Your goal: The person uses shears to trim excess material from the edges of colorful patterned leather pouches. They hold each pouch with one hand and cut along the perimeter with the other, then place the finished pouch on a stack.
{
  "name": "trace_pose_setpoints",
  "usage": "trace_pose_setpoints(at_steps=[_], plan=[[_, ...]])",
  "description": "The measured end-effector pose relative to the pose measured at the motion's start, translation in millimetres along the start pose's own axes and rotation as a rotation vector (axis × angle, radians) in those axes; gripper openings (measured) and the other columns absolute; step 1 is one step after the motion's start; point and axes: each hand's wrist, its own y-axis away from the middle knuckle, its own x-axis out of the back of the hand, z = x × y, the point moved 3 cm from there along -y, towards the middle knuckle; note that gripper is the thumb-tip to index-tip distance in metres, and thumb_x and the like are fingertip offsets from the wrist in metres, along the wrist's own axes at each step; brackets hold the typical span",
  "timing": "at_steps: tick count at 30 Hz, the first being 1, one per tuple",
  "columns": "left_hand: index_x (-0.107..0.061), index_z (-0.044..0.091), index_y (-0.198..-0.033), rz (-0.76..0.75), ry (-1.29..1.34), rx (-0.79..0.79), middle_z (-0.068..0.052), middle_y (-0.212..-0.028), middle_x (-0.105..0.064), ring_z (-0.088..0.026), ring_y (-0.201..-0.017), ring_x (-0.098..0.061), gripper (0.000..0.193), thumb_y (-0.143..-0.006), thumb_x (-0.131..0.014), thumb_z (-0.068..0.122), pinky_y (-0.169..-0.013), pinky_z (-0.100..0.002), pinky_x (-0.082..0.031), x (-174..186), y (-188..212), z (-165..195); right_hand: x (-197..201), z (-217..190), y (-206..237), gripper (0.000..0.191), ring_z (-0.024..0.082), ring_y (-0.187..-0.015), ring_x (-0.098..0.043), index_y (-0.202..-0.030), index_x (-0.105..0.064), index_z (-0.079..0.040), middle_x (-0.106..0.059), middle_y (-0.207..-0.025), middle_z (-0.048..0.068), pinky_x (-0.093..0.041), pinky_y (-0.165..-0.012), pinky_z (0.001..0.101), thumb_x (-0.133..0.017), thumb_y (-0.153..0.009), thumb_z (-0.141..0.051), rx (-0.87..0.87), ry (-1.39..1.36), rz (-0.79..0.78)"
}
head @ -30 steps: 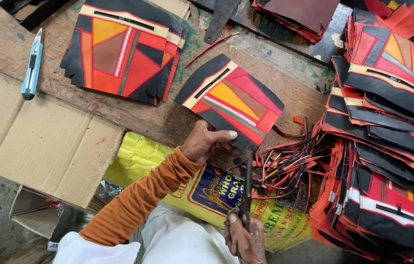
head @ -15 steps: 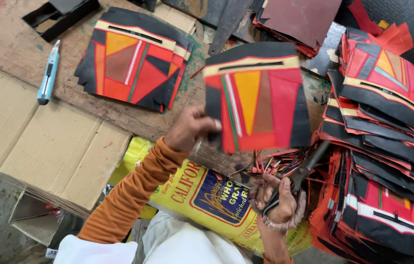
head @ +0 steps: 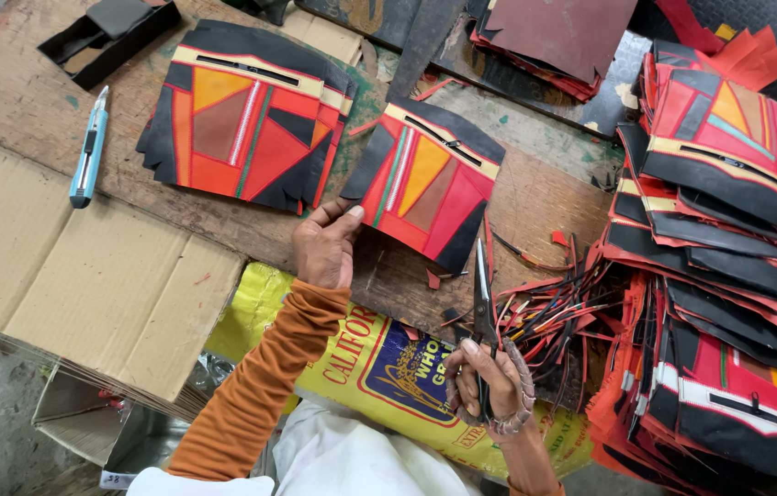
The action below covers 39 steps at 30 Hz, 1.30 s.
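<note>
My left hand (head: 326,246), in an orange sleeve, pinches the lower left edge of a patchwork panel (head: 425,179) of black, red, orange and yellow pieces with a zip. The panel lies tilted on the wooden board (head: 535,197). My right hand (head: 489,390) grips a pair of scissors (head: 483,289), blades pointing up and nearly closed, just below the panel's lower right corner. A pile of thin red and black offcut strips (head: 549,317) lies right of the scissors.
A stack of similar trimmed panels (head: 246,115) lies at the upper left. A tall heap of panels (head: 728,266) fills the right side. A blue utility knife (head: 87,158) rests near flattened cardboard (head: 67,276). A yellow printed sack (head: 379,367) covers my lap.
My left hand has laid the panel, held up before, down on the board and turned it. My right hand has raised the scissors upright beside it.
</note>
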Motion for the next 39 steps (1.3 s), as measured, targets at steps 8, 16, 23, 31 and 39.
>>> trace_pose_setpoints(at_steps=[8, 16, 23, 31, 39], plan=[[-0.035, 0.006, -0.141, 0.198, -0.036, -0.108, -0.017, -0.125, -0.058, -0.024, -0.105, -0.063, 0.061, -0.09, -0.066, -0.004, -0.088, -0.039, -0.055, -3, 35, -4, 9, 12, -4, 0.045, 0.014, -0.031, -0.045, -0.075, -0.066, 0.008, -0.046, -0.045, 0.004, -0.048, -0.039, 0.0342, -0.059, -0.096, -0.031, -0.092, -0.026, 0.031], [-0.055, -0.001, -0.138, 0.015, 0.228, 0.055, -0.013, -0.13, -0.064, -0.025, -0.116, -0.062, 0.053, -0.088, -0.073, -0.001, -0.103, -0.04, -0.051, -27, 52, -50, -1, 20, 1, 0.043, 0.014, -0.032, -0.045, -0.076, -0.066, 0.01, -0.046, -0.046, 0.005, -0.049, -0.04, 0.034, -0.061, -0.097, -0.028, -0.017, -0.025, 0.029], [-0.055, -0.008, -0.135, -0.127, -0.146, -0.151, -0.015, -0.121, -0.067, -0.027, -0.104, -0.067, 0.049, -0.089, -0.072, -0.013, -0.093, -0.043, -0.057, -69, 32, -82, 2, 21, 8, 0.029, 0.014, -0.035, -0.044, -0.083, -0.067, 0.007, -0.046, -0.047, 0.004, -0.04, -0.036, 0.0291, -0.061, -0.097, -0.018, 0.171, 0.01, 0.2], [-0.051, -0.005, -0.137, -0.309, 0.032, 0.279, -0.023, -0.115, -0.069, -0.034, -0.091, -0.074, 0.052, -0.087, -0.064, -0.01, -0.068, -0.043, -0.066, -48, 38, -41, 20, -6, -14, 0.041, 0.012, -0.038, -0.046, -0.088, -0.07, 0.003, -0.049, -0.051, 0.001, -0.045, -0.043, 0.0298, -0.051, -0.103, -0.029, 0.349, -0.196, 0.252], [-0.049, 0.005, -0.139, -0.346, -0.126, 0.455, -0.012, -0.122, -0.068, -0.026, -0.104, -0.073, 0.06, -0.083, -0.07, -0.005, -0.083, -0.042, -0.067, -55, 70, -38, -5, -27, -43, 0.026, 0.014, -0.04, -0.047, -0.079, -0.055, -0.007, -0.05, -0.055, 0.001, -0.044, -0.043, 0.0312, -0.072, -0.096, -0.017, 0.343, -0.006, 0.183]])
